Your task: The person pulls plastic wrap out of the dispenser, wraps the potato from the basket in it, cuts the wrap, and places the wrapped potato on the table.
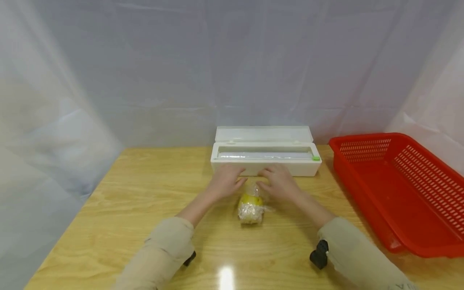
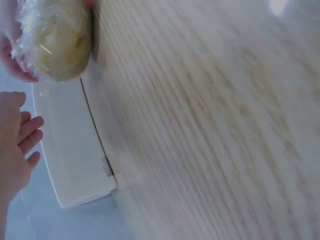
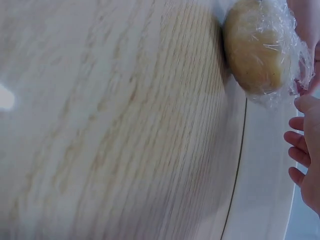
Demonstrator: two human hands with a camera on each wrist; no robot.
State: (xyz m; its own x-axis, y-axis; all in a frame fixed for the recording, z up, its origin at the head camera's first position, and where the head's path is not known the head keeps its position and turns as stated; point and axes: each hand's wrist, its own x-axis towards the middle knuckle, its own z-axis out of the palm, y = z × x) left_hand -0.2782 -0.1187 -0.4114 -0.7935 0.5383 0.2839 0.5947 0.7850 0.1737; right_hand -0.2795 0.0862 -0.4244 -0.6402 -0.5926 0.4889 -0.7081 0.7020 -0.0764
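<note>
On the wooden table lies a yellow potato point(image 1: 251, 209) in crumpled cling film, its shine and loose film ends showing in both wrist views. My left hand point(image 1: 225, 181) is just beyond it on the left, fingers relaxed and apart. Facing it from the right is my right hand point(image 1: 278, 182), its thumb close to the bunched film point(image 3: 298, 62). Neither palm holds anything. Right behind both hands stands a white cling film dispenser point(image 1: 266, 168) with its lid point(image 1: 264, 133) raised and a film roll point(image 1: 264, 155) inside.
A red plastic basket point(image 1: 362, 201) with slotted walls stands on the right of the table point(image 1: 152, 193). A green slider point(image 1: 316, 158) sits at the dispenser's right end. Pale sheeting point(image 1: 181, 72) hangs behind the table and along both sides.
</note>
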